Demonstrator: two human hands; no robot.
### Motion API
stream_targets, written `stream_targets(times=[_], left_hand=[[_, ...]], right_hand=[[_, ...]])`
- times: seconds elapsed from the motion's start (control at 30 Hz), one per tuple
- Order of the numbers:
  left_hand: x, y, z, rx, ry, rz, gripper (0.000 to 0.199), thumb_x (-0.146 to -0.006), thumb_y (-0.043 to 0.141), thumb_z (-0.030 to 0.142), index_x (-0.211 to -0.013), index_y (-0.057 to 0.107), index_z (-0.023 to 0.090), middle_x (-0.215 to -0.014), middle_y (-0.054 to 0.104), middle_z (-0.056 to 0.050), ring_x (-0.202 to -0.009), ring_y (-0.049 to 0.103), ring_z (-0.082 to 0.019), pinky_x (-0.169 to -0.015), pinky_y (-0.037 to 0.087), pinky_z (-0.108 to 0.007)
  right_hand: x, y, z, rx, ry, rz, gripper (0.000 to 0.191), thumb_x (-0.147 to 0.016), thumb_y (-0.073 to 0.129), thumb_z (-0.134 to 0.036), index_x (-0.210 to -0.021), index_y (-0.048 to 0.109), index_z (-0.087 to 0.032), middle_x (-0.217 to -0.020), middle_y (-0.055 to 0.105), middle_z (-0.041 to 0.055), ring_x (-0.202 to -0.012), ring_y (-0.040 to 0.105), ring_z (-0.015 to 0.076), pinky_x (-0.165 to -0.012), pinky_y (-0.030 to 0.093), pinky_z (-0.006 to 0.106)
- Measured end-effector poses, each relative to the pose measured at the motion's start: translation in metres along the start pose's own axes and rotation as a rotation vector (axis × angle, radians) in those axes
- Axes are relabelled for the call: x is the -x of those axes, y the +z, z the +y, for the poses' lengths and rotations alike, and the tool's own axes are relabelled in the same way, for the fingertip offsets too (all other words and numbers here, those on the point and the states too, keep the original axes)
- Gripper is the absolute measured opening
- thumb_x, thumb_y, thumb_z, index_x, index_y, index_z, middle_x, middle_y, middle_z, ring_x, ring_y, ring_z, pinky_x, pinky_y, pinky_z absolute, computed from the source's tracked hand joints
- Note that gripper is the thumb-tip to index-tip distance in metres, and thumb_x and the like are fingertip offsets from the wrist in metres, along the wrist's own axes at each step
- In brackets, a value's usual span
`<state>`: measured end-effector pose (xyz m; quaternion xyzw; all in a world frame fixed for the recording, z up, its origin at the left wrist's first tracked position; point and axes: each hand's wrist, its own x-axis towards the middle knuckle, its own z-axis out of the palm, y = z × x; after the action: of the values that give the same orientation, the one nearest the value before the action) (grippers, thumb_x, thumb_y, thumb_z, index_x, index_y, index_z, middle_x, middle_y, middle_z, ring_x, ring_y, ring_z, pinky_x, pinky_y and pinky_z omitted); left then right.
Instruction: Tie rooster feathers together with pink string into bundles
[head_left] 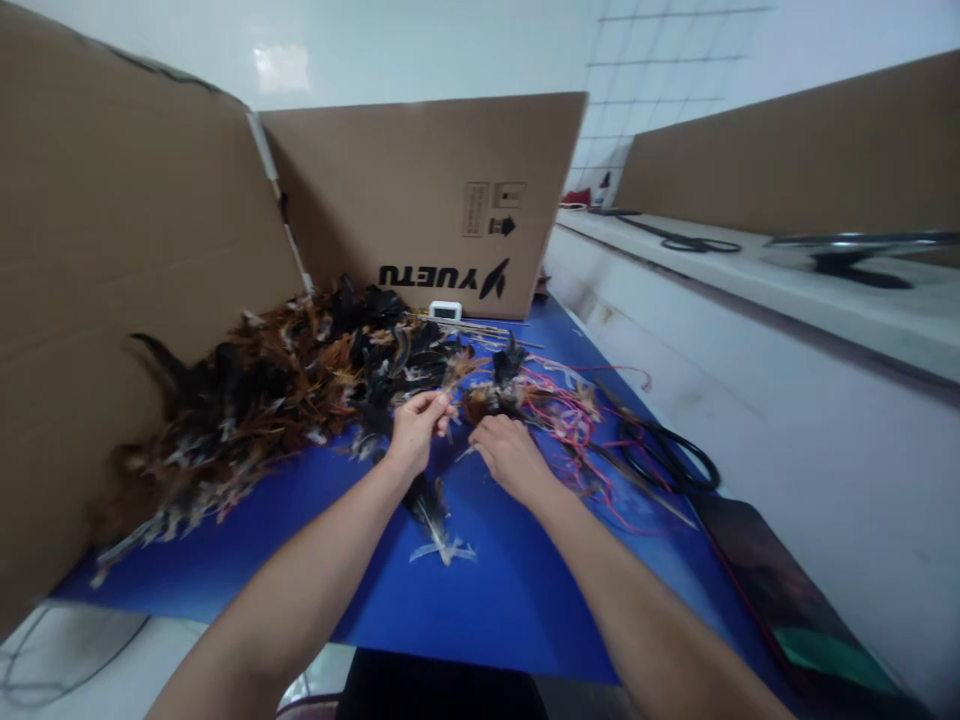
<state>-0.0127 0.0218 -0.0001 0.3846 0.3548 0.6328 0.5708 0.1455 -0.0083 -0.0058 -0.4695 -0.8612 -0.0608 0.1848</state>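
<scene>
Brown feathers (459, 368) rise from the pinched thumb and fingers of my left hand (421, 425), above the blue table (480, 600). My right hand (510, 452) is close by on the right, its fingers curled down; a small pale tip shows at them, too small to name. Just beyond it lie dark and brown feathers (508, 362). A large heap of brown and black feathers (277, 370) covers the left and back of the table. Nearer my body, a tied bunch of dark feathers (431, 515) ends in clear strips.
Red string (577, 425) lies tangled to the right, beside a black cable loop (686, 455) and a dark phone-like slab (780, 580). Cardboard (420, 190) stands at the back and left. A small white device (445, 311) sits before it. Scissors (697, 243) lie on the right ledge.
</scene>
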Motion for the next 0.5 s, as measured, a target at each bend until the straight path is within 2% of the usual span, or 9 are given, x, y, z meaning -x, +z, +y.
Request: stream_targets(times=[0.13, 0.5], left_hand=[[-0.0004, 0.0013, 0.0007, -0.018, 0.000, -0.006, 0.030, -0.057, 0.078, 0.031, -0.074, 0.064, 0.012, -0.059, 0.060, -0.001, -0.042, 0.044, -0.003, -0.039, 0.031, -0.016], [-0.0030, 0.0034, 0.0008, -0.080, -0.019, -0.028, 0.029, -0.055, 0.079, 0.027, -0.075, 0.064, 0.011, -0.060, 0.060, -0.001, -0.045, 0.043, -0.004, -0.040, 0.032, -0.015]], right_hand=[[-0.0002, -0.0018, -0.0043, 0.027, -0.040, -0.012, 0.014, -0.089, 0.046, -0.015, -0.087, 0.060, -0.018, -0.088, 0.058, 0.0059, -0.088, 0.045, 0.0191, -0.073, 0.031, 0.032], [0.0014, -0.0040, -0.0030, 0.038, -0.069, 0.058, 0.010, -0.087, 0.048, -0.014, -0.088, 0.058, -0.018, -0.090, 0.057, 0.0034, -0.087, 0.043, 0.0180, -0.073, 0.032, 0.032]])
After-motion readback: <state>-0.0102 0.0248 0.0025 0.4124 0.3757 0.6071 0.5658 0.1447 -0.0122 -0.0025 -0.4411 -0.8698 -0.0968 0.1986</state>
